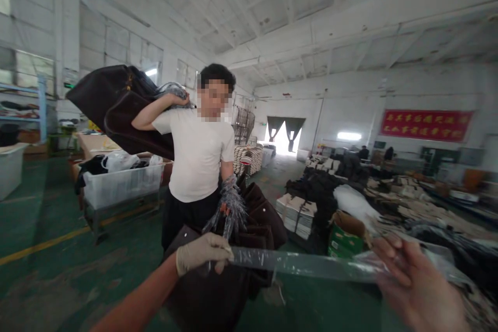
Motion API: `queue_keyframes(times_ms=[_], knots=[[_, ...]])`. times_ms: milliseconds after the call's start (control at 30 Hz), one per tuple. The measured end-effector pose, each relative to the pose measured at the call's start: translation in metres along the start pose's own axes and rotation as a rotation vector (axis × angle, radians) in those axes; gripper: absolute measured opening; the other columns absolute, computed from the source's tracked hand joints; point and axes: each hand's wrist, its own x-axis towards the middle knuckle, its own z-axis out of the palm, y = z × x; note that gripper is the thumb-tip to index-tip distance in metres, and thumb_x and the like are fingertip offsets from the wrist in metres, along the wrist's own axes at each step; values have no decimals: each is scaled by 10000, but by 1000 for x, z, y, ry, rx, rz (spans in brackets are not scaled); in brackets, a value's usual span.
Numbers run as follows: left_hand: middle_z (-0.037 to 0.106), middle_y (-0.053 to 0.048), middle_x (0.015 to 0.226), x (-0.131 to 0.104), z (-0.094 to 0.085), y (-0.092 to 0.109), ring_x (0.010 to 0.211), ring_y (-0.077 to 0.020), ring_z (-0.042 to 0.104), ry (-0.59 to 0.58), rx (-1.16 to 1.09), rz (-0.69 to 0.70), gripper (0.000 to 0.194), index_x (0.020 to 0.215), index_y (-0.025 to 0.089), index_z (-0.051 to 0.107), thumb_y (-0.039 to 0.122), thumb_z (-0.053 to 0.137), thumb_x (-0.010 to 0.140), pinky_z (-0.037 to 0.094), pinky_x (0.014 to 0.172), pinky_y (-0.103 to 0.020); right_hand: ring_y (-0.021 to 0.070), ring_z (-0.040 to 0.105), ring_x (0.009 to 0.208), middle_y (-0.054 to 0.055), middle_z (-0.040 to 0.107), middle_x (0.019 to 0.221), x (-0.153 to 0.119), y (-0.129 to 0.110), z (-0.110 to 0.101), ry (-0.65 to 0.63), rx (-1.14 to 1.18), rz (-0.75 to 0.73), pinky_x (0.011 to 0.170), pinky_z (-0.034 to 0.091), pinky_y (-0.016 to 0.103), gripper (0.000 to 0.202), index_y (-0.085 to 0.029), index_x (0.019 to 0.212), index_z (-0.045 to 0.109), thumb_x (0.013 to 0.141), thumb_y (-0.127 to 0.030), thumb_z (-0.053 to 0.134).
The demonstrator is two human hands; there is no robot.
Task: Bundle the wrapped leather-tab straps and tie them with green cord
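A clear plastic strip is stretched out level in front of me. Its left end is pinched in my left hand, which wears a pale glove with bare fingertips showing. My right hand is bare and slightly blurred, with its fingers closed on the strip's other end. Just beyond the strip hang dark brown bags, their plastic-wrapped handles gripped by a co-worker's hand. Over that person's shoulder lie more dark brown bags.
The co-worker stands close in front of me. To the left is a white plastic bin on a stand. At right are an open green carton, tied pale stacks and heaps of dark material. A bright curtained doorway is at the back.
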Motion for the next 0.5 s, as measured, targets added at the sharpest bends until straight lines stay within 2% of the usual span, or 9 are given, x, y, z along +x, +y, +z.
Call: queue_keyframes(times_ms=[100, 233, 367, 500], knots=[[655, -53, 655, -14, -21, 7, 651, -133, 568, 108, 91, 37, 462, 709, 120, 699, 565, 703, 832, 412, 700, -261, 31, 203, 311, -50, 402, 583, -14, 1, 16, -20, 21, -62, 303, 296, 113, 387, -175, 693, 444, 1065, -256, 371], [618, -31, 645, -12, -33, 13, 649, -133, 572, 249, -166, 50, 466, 724, 125, 660, 567, 808, 726, 444, 689, -259, 28, 158, 335, -54, 379, 581, -10, 7, 29, 8, 19, -77, 306, 246, 96, 453, -172, 673, 415, 1094, -207, 251], [616, -3, 690, -2, -35, 17, 675, -115, 579, 448, -343, 77, 512, 807, 124, 651, 519, 903, 601, 507, 734, -271, 35, 160, 369, -44, 355, 618, -3, 20, 21, 11, 16, -64, 271, 176, 100, 421, -176, 648, 432, 1051, -174, 309], [621, -11, 675, 2, -36, 20, 685, -131, 595, 530, -257, 106, 484, 793, 125, 645, 519, 874, 631, 517, 738, -290, 42, 208, 389, -34, 361, 634, -2, 28, 9, 51, 55, -52, 262, 178, 104, 410, -176, 634, 434, 1024, -130, 316]])
